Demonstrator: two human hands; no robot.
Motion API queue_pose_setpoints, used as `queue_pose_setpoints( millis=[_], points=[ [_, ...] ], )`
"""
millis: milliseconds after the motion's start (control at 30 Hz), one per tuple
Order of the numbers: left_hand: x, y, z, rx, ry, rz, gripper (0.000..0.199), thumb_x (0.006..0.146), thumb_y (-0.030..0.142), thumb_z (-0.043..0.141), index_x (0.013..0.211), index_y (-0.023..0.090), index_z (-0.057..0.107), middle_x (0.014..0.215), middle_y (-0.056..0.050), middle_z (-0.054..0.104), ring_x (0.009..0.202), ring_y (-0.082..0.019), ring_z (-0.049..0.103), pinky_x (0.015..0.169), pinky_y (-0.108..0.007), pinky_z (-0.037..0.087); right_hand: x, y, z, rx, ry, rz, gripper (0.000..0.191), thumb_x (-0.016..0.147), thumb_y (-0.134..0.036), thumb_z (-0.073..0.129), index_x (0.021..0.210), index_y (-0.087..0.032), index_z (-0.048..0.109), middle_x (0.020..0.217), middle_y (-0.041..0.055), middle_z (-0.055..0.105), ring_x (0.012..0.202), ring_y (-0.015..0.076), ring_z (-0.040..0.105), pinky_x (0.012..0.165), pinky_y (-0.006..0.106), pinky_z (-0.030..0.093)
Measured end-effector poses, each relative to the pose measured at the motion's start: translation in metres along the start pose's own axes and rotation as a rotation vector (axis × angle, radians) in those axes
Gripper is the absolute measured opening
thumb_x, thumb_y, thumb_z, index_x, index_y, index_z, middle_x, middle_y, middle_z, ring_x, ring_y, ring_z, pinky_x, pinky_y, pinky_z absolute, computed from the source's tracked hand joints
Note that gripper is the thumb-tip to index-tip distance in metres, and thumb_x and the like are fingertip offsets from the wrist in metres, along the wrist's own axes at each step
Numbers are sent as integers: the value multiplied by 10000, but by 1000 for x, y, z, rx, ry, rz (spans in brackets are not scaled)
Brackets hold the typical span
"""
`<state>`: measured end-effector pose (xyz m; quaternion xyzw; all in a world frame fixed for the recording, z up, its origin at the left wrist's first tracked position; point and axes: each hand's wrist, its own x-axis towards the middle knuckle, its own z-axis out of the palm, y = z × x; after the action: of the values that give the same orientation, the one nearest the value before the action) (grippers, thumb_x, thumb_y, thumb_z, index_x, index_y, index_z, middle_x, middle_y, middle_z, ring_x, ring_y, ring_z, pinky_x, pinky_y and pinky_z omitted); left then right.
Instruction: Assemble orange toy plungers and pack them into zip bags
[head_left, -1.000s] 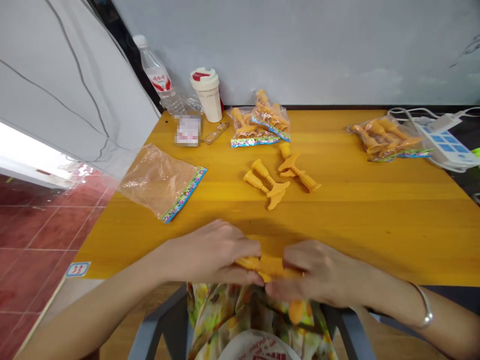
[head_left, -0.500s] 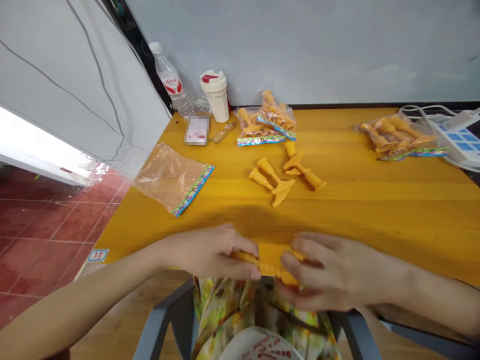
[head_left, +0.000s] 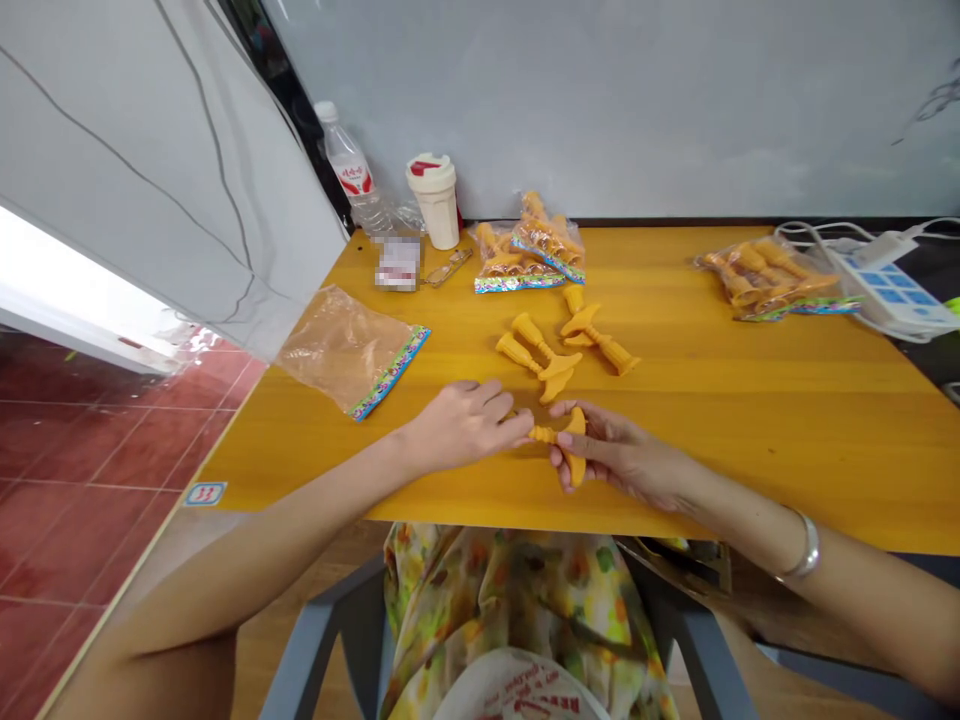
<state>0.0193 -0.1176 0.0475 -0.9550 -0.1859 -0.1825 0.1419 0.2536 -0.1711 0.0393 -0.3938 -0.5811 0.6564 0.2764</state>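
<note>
A yellow plastic piece [head_left: 576, 447] with a curved, flared end and a ribbed stem is held between my hands, just above the near part of the table. The fingers of my left hand [head_left: 474, 424] are closed around its stem end, which they mostly hide. At the flared end, my right hand [head_left: 626, 460] grips it between thumb and fingers. Just beyond lie similar loose pieces: a pair side by side [head_left: 541, 357] and another group lying crosswise [head_left: 598, 330].
Filled bags of yellow pieces sit at the back [head_left: 525, 250] and at the right [head_left: 772, 278], near a power strip [head_left: 892, 290]. A flattened clear bag [head_left: 352, 345] overhangs the left edge. A bottle [head_left: 352, 175], a cup [head_left: 436, 205] and glasses [head_left: 448, 267] stand or lie at the back left.
Both hands have moved away from my lap, farther over the table, with the yellow piece between them. Its flared end now shows in my right hand. The loose pieces stay put.
</note>
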Motion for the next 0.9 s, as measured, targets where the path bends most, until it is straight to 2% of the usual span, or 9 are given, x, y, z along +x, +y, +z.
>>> queue_pose_setpoints(
  millis=[133,200,233,267,333,433,567,733,900],
  points=[
    [-22,-12,-23,-609,-513,-146,419,1041,458,426,796,177,618,614,21,593,564,-97,506,544,-226,291,-34,0,-10,-820,-12,-527,114,1029,-257,454,1100,-264,543,1004,68,703,854,176,652,783,347,539],
    [-45,-29,-33,-823,-663,-252,469,1033,491,416,758,172,621,615,33,581,567,-93,507,563,-213,335,-50,0,-23,-1085,-14,-689,143,999,-178,481,1002,-275,587,1046,67,698,906,197,619,831,368,502],
    [-56,-39,-35,-791,-626,-389,483,1037,503,383,788,173,633,630,31,582,578,-101,508,575,-217,353,-55,2,-31,-1246,24,-757,195,989,-131,467,994,-274,600,1044,68,690,902,201,599,825,366,485],
    [-65,-48,-33,-688,-521,-528,483,1032,524,371,836,176,642,642,29,583,582,-113,515,584,-226,369,-55,5,-38,-1385,97,-784,239,984,-95,444,1004,-266,610,1029,75,678,883,204,578,805,360,471],
    [-75,-62,-22,-452,-375,-605,429,1025,526,396,986,178,643,846,-24,668,774,-174,616,728,-274,456,-46,13,-51,-1552,174,-748,250,988,-98,427,1025,-242,628,999,92,654,863,217,545,771,349,463],
    [-71,-68,8,-139,-313,-515,362,1041,429,382,1042,158,622,1059,-126,670,1041,-271,625,911,-389,482,-19,27,-59,-1626,123,-680,218,982,-127,452,1023,-206,651,1038,122,647,930,244,535,831,375,490],
    [-62,-69,38,53,-356,-484,292,1027,362,431,1077,152,629,1097,-159,653,1105,-315,607,937,-441,480,-1,37,-62,-1609,84,-625,220,948,-103,482,1039,-185,666,1101,135,655,971,253,543,889,412,506],
    [-45,-67,37,109,-264,-458,474,1000,509,467,1214,111,608,1204,-205,620,1128,-349,567,955,-472,447,-9,33,-70,-1570,43,-601,262,953,-102,483,1121,-179,668,1232,137,665,1104,275,556,973,457,510],
    [10,-57,42,49,-223,-347,375,989,355,534,1293,141,582,1275,-165,611,1165,-308,547,950,-414,421,-10,31,-76,-1579,38,-594,272,964,-93,465,1108,-188,675,1319,113,661,1201,284,549,1043,499,491]
  ],
)
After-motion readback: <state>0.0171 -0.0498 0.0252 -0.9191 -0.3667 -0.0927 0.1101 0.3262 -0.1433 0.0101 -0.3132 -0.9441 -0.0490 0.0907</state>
